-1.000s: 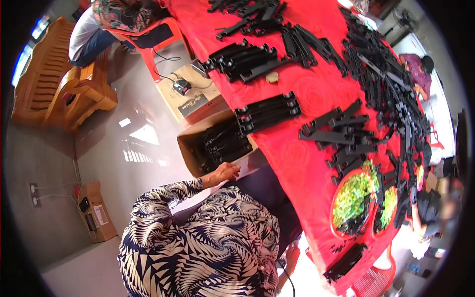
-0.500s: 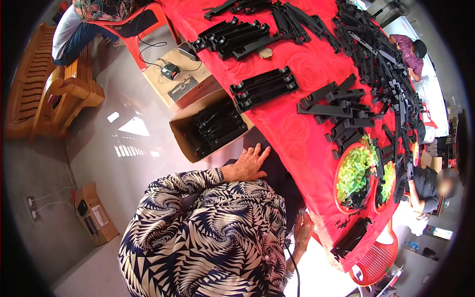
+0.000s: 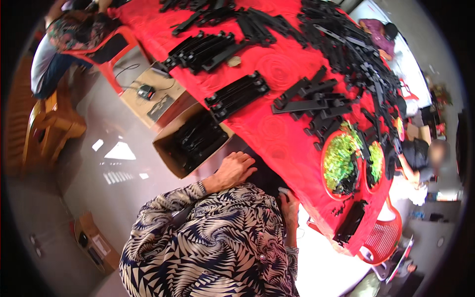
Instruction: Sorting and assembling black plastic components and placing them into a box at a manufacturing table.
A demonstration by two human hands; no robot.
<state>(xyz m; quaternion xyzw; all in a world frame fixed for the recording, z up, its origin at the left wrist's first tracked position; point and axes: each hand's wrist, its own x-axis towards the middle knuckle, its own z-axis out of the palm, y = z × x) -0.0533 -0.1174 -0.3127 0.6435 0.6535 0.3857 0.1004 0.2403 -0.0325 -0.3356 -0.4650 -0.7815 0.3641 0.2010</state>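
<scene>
My left hand [image 3: 231,172] rests palm down on my dark-clothed lap, fingers lightly bent and holding nothing. Just beyond it stands an open cardboard box [image 3: 166,143] with long black plastic parts [image 3: 200,141] inside. My right hand [image 3: 289,205] is by the table's near edge, its fingers curled. A small pale tip shows at those fingers; what it belongs to is hidden. On the red-covered table [image 3: 277,163], nearest to my hands, lies a neat row of black plastic parts [image 3: 237,95]. Farther right is a looser pile of black parts [image 3: 316,101].
Two red bowls [image 3: 324,180] hold yellow-green translucent pieces. A black part [image 3: 351,222] lies near the table's right corner, beside a red chair [image 3: 383,237]. A closed carton [image 3: 153,106] bears a charger [image 3: 146,91]. Other people sit at the far left and right.
The view has shifted, so the table and box sit lower and further left. My right hand has risen closer to the table edge, while my left stays on my lap.
</scene>
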